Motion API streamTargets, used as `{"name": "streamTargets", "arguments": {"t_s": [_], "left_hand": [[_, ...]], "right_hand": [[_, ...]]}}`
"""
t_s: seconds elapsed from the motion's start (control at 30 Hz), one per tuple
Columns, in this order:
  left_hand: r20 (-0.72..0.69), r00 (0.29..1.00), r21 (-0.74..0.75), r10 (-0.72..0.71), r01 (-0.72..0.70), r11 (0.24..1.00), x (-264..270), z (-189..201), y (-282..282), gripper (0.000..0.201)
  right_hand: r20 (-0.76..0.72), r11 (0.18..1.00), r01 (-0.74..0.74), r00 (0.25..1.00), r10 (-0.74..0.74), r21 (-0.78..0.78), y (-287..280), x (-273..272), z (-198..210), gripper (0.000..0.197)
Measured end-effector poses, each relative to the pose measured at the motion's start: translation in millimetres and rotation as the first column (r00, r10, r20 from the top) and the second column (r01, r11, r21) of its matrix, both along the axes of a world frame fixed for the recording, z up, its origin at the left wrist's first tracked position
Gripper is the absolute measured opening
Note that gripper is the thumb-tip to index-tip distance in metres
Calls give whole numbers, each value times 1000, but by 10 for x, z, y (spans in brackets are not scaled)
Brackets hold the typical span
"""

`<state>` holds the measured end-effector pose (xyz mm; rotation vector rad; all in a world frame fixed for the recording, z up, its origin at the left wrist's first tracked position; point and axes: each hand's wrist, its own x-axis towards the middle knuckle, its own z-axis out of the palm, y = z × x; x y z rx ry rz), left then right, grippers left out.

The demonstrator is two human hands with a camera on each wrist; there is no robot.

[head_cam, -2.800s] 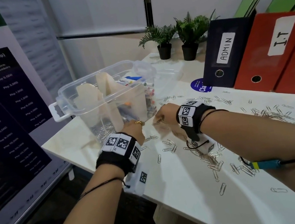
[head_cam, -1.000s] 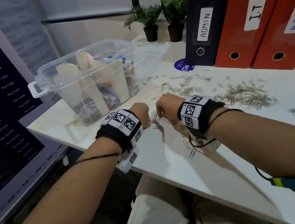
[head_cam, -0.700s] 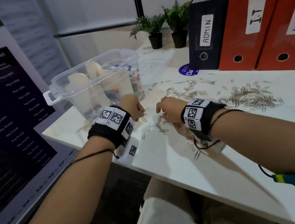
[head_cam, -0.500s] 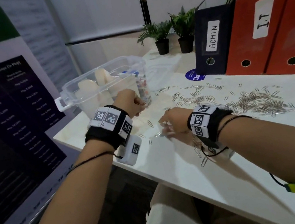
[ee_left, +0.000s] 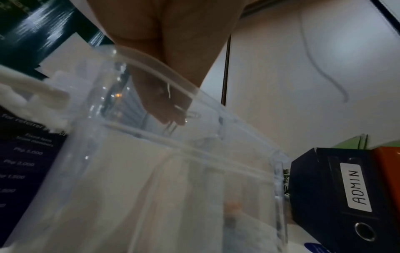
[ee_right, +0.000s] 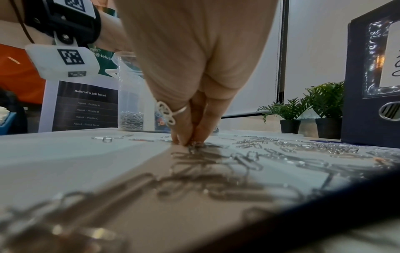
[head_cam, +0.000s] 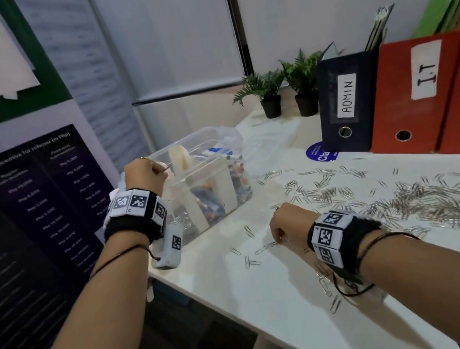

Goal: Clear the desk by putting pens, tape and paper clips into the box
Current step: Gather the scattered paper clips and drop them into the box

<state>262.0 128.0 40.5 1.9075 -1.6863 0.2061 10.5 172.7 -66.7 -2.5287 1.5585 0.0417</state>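
Left hand (head_cam: 143, 175) risen over box (head_cam: 224, 172) – pinching paper clips (ee_left: 173, 127); right hand (head_cam: 287, 222) pinches desk clip (head_cam: 265, 248).

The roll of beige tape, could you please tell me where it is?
In the head view, the roll of beige tape stands inside the clear plastic box, just right of the left hand.

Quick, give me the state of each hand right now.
Left hand: pinching paper clips over the box.
Right hand: fingertips pinching clips on the desk.
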Motion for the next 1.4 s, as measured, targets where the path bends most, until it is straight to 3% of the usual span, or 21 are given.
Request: {"name": "streamTargets", "arguments": {"t_s": [0.17,0.33,0.43,0.6,0.83,0.93,1.07,1.23,1.4], "left_hand": [[110,994,201,20,-41,979,120,84,-98,21],[196,978,360,-67,-8,933,163,135,-124,37],[162,981,302,-107,53,952,234,110,-64,37],[-126,974,73,-191,201,977,309,-50,208,33],[-305,949,-45,-85,75,996,310,-360,89,47],[-320,945,-32,-71,65,997,356,-394,-39,54],[-383,923,46,-34,56,997,412,-438,-100,64],[-422,902,-24,-95,94,995,393,-460,-54,70],[-382,917,-97,-118,87,991,407,-475,12,62]], "right_hand": [[-81,1000,-7,997,10,27,-71,47,6,25],[-214,998,-5,977,19,67,-91,114,46,29],[-220,999,-8,975,15,32,-71,127,33,26],[-134,998,64,989,-61,16,-80,61,-3,23],[-79,992,124,990,-120,35,-91,59,60,27],[-7,992,127,992,-127,16,-82,95,228,27],[153,988,47,988,-24,-144,-75,331,726,24],[364,930,-41,913,183,-365,-297,1041,1297,22],[307,931,-114,924,228,-346,-601,1682,1460,24]]}}
